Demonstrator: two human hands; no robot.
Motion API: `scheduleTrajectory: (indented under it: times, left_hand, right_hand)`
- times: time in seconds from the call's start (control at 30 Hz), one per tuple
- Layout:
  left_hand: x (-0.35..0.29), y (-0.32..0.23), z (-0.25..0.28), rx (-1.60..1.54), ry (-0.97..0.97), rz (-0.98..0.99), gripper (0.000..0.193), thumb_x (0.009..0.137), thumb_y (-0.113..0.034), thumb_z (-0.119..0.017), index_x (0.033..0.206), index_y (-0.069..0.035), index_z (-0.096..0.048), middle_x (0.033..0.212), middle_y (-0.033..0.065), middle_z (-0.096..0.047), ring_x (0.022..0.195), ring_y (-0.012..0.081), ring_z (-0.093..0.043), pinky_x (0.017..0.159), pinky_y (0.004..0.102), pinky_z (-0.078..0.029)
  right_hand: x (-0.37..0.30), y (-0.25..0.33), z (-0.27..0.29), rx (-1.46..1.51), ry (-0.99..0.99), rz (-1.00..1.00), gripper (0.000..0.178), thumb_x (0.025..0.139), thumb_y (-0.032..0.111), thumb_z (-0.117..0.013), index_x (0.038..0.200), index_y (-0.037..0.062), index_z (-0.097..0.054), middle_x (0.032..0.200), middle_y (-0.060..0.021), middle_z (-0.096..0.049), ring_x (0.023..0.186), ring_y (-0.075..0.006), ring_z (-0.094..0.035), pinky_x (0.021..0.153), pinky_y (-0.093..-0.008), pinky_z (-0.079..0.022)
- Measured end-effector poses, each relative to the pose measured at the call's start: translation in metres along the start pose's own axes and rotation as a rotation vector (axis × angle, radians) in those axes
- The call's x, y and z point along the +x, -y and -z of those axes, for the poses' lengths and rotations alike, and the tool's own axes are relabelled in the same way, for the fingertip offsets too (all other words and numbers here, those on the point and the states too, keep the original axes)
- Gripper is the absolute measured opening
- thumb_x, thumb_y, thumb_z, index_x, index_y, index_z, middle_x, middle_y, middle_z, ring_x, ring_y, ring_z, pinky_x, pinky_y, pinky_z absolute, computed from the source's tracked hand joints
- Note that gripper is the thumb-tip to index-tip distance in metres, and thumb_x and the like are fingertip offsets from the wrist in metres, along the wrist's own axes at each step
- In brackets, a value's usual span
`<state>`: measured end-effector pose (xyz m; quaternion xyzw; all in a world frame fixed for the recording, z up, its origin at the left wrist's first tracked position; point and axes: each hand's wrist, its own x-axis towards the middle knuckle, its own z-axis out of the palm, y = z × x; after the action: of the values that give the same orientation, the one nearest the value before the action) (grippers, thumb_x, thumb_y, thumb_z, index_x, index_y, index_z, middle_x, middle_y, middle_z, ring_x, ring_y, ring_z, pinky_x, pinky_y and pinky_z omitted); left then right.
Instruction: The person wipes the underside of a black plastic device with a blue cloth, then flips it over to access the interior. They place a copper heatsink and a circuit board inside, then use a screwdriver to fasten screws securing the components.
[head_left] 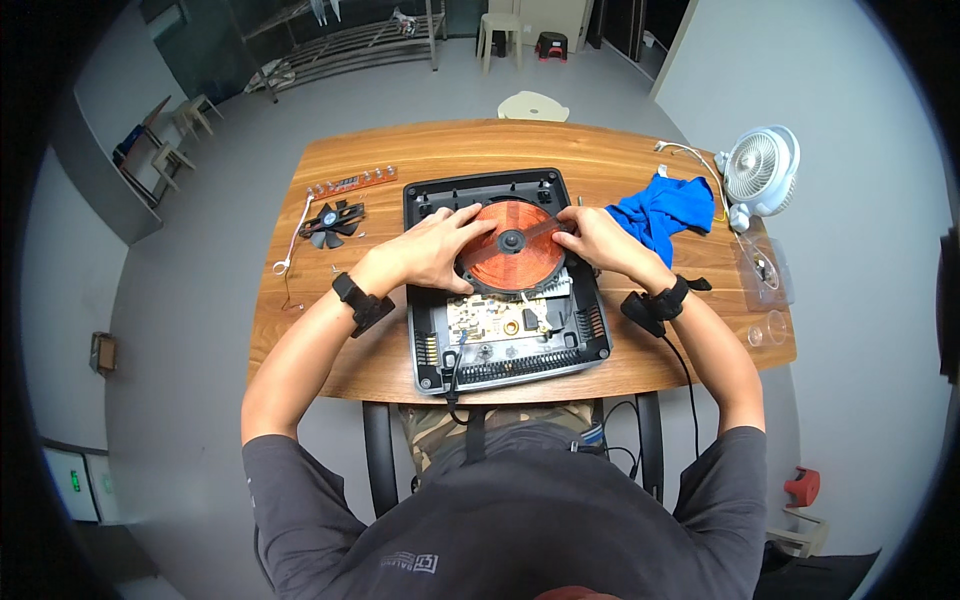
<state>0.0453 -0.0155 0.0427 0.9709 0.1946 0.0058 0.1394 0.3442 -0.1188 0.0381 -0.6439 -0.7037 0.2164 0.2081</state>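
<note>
Grey floor [180, 350] surrounds your wooden desk [450, 145], where an opened black housing [520, 366] sits midway along the near edge. Its copper coil [500, 265] lies just beyond the visible circuit board [490, 318]. Your left grip [437, 248] is spread, thumb and fingers apart at the coil's left rim; your right grip [600, 240] meets its right side, but whether it clamps, I cannot tell. You seem to be positioning the coil; moving it probably calls for level, even handling.

Seemingly a dormitory room [190, 350] (slatted metal bed frame [350, 62], cream stool [500, 21]).
</note>
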Motion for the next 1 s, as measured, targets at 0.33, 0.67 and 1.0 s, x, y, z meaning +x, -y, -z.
scheduleTrajectory:
  times: [0.33, 0.67, 1.0]
  left_hand:
    - [-0.002, 0.001, -0.001, -0.102, -0.099, -0.07, 0.103, 0.067, -0.028, -0.092, 0.156, -0.013, -0.042, 0.162, 0.0197, -0.034, 0.14, 0.0414, -0.048, 0.116, 0.0485, -0.046]
    - [-0.005, 0.0, -0.003, -0.103, -0.144, -0.106, 0.107, 0.064, -0.025, -0.092, 0.157, -0.014, -0.039, 0.161, 0.0206, -0.034, 0.138, 0.0425, -0.049, 0.114, 0.0486, -0.048]
    - [0.008, 0.002, 0.003, -0.169, -0.069, -0.066, 0.124, 0.063, -0.02, -0.092, 0.165, -0.019, -0.022, 0.161, 0.0242, -0.026, 0.139, 0.0487, -0.046, 0.115, 0.0509, -0.046]
  right_hand:
    - [0.002, -0.012, -0.003, 0.205, 0.04, -0.084, 0.04, 0.098, 0.011, -0.07, 0.128, -0.0134, -0.061, 0.099, -0.021, -0.075, 0.082, -0.0228, -0.074, 0.073, -0.0342, -0.06]
    - [0.001, -0.015, -0.01, 0.564, 0.027, -0.215, 0.033, 0.099, 0.005, -0.068, 0.127, -0.0103, -0.06, 0.089, -0.006, -0.069, 0.071, -0.0107, -0.065, 0.059, -0.0253, -0.053]
    - [0.009, -0.017, -0.005, 0.588, 0.076, -0.199, 0.026, 0.098, 0.003, -0.068, 0.121, -0.0085, -0.061, 0.081, -0.0023, -0.067, 0.071, -0.0096, -0.064, 0.059, -0.0247, -0.052]
